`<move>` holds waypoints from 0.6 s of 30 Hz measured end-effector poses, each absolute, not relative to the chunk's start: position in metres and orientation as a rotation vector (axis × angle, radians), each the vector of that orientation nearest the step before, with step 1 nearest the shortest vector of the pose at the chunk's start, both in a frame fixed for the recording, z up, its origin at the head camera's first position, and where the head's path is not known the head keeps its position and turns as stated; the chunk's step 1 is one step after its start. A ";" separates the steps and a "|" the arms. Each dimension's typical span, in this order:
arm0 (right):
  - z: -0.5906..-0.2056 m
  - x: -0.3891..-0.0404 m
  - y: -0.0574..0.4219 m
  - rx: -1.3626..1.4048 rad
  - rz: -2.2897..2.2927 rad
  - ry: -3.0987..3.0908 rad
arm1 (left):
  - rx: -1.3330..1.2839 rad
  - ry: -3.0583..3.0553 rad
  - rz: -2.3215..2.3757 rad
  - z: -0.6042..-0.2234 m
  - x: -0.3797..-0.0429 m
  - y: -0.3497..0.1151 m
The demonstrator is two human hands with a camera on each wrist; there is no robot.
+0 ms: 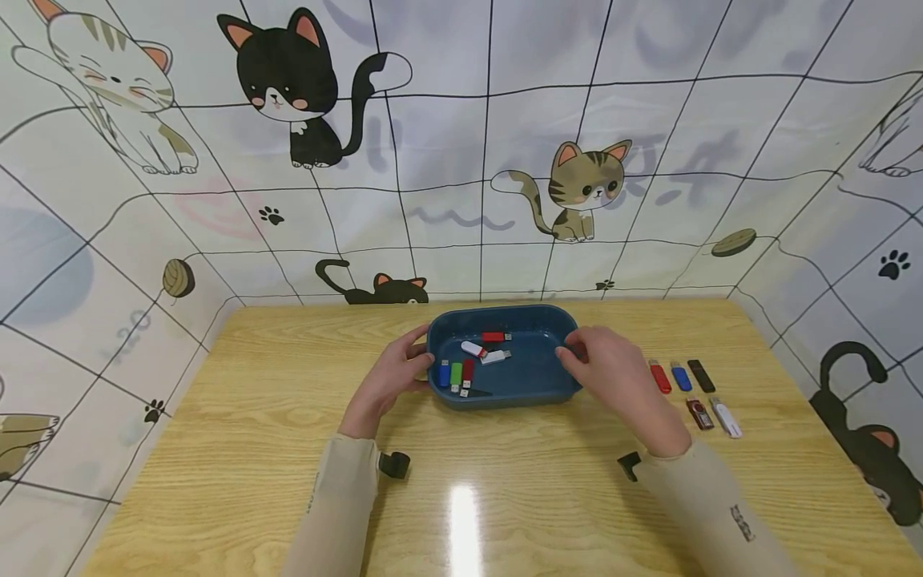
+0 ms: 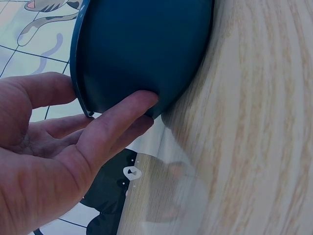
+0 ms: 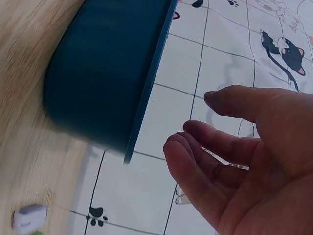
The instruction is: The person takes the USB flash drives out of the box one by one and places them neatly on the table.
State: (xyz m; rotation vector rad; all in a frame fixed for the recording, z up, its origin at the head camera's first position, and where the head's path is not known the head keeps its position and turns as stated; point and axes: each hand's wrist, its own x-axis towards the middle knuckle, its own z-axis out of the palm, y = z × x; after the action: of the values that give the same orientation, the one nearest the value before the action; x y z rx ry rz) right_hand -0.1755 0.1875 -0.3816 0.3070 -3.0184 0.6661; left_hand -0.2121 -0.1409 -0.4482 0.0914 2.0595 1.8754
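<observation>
A dark blue rectangular tray point(image 1: 534, 370) with rounded corners sits at the far middle of the table. Several USB flash drives lie in its left half, among them a red one point(image 1: 493, 337), a green one point(image 1: 456, 373), a blue one point(image 1: 444, 372) and a white one point(image 1: 473, 349). My left hand point(image 1: 389, 370) is at the tray's left end, its extended fingers point(image 2: 124, 112) against the outer wall and one digit at the rim. At the right end is my right hand point(image 1: 613, 373); the right wrist view shows its loosely bent fingers point(image 3: 181, 152) apart from the rim, holding nothing.
Right of the tray several more flash drives lie on the wooden table point(image 1: 238, 449): red point(image 1: 659, 377), blue point(image 1: 681, 377), black point(image 1: 700, 375), dark red point(image 1: 699, 413) and white point(image 1: 726, 417). A cat-print cloth point(image 1: 447, 160) stands behind the table and along both sides.
</observation>
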 end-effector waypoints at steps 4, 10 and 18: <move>-0.383 -0.183 0.175 0.355 0.650 -3.029 | 0.090 2.056 1.877 -0.448 -0.212 -0.141; -0.388 -0.193 0.157 0.412 0.630 -3.049 | 0.079 2.073 1.871 -0.448 -0.212 -0.140; -0.405 -0.203 0.137 0.442 0.625 -3.107 | 0.079 2.070 1.866 -0.446 -0.212 -0.140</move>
State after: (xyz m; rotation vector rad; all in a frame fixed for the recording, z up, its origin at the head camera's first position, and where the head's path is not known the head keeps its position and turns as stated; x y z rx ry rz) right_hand -0.2031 0.1372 -0.4048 0.4424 -3.1066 0.6255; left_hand -0.2116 -0.1402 -0.4465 0.0791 2.0703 1.8661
